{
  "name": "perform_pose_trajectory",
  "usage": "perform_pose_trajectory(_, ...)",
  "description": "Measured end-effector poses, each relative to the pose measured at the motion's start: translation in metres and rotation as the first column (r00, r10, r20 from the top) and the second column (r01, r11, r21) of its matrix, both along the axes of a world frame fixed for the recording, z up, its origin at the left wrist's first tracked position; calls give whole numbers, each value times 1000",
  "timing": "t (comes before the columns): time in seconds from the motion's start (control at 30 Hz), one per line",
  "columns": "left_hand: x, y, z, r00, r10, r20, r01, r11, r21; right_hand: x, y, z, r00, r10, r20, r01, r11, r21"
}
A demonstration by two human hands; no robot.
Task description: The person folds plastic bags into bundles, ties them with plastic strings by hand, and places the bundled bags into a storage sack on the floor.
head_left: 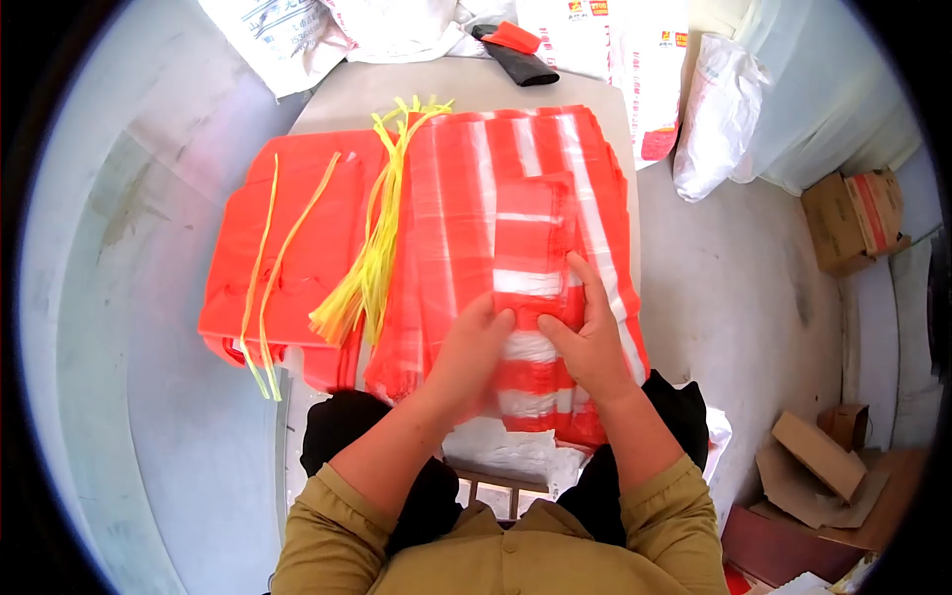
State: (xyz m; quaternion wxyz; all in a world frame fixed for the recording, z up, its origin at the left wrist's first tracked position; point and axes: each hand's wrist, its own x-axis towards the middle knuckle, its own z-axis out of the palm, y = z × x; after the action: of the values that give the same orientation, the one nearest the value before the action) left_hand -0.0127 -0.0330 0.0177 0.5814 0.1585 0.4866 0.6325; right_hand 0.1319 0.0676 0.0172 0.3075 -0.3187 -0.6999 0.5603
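Both my hands grip a narrow folded bundle of red-and-white striped plastic bags (529,283). My left hand (472,347) is closed on its left edge, thumb on top. From the right side, my right hand (593,342) pinches the bundle with the thumb on top and a finger along the edge. Beneath it lies a wide stack of striped plastic bags (461,208). Left of that stack are a bunch of yellow ties (382,248) and a pile of red plastic bags (317,198). Two loose yellow strips (260,263) lie across the red pile.
A black roll with a red piece (521,59) sits at the table's (372,89) far end. White printed sacks (585,40) stand behind, with a rolled white sack (719,119) at right. Cardboard boxes (853,218) are on the floor, and more opened cardboard (818,476) lies lower right.
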Motion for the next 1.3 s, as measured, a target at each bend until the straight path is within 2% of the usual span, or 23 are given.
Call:
perform_pose_trajectory(0.07, -1, 1, 0, 999, 7, -43, -5, 999, 36, 0, 1, 3, 1000, 1, -5, -1, 1000, 14)
perform_pose_trajectory(0.17, -1, 1, 4, 997, 38, -61, -38, 999, -1, -2, 2, 3, 1000, -5, 3, 5, 1000, 7)
perform_pose_trajectory(0.4, -4, -2, -3, 999, 34, 14, -34, 999, -13, -5, 4, -8, 999, 18, 27, -20, 998, 52)
perform_pose_trajectory(0.5, -3, -4, 1, 999, 36, 39, -35, 999, -39, -6, 2, -2, 992, 10, 129, -26, 992, 121)
perform_pose_trajectory(0.67, -1, -4, 18, 997, 82, -9, -82, 986, -148, -8, 0, -4, 984, -29, 177, -1, 986, 165)
perform_pose_trajectory(0.7, -1, -4, 14, 996, 84, 17, -82, 990, -115, -9, 0, -3, 982, -37, 186, 5, 985, 171)
perform_pose_trajectory(0.73, -2, -3, 8, 995, 85, 45, -81, 994, -79, -9, 1, -1, 974, -18, 226, -1, 997, 82)
perform_pose_trajectory(0.83, -3, -4, 9, 995, 84, 48, -81, 995, -58, -12, 1, 1, 996, -23, 85, 32, 993, -114)
perform_pose_trajectory(0.87, -4, -5, 11, 996, 83, 36, -81, 994, -68, -12, 2, -3, 996, -21, 91, 29, 996, -84)
perform_pose_trajectory(0.97, -10, -3, -8, 967, 67, -244, -27, 986, 165, -15, -2, 7, 1000, -12, 15, 15, 975, -222)
perform_pose_trajectory(1.0, -13, -7, -11, 906, 48, -420, 5, 992, 125, -15, -2, 9, 999, -11, -31, 0, 947, -321)
perform_pose_trajectory(1.07, -30, -19, 16, 692, -13, -722, 47, 998, 28, -16, -3, 6, 998, -28, -63, 2, 930, -367)
perform_pose_trajectory(1.13, -50, -22, 0, 361, 36, -932, -46, 999, 21, -14, -3, 1, 998, -44, -54, 18, 916, -401)
perform_pose_trajectory(1.17, -62, -25, -1, 169, 44, -985, -94, 995, 29, -14, -2, -4, 998, -48, -31, 31, 911, -412)
perform_pose_trajectory(1.2, -77, -33, 1, 166, 46, -985, -99, 995, 29, -14, -2, -7, 999, -50, -10, 42, 905, -424)
perform_pose_trajectory(1.3, -113, -53, -11, -4, 103, -995, -252, 963, 101, -14, -5, -5, 999, -39, 6, 38, 898, -439)
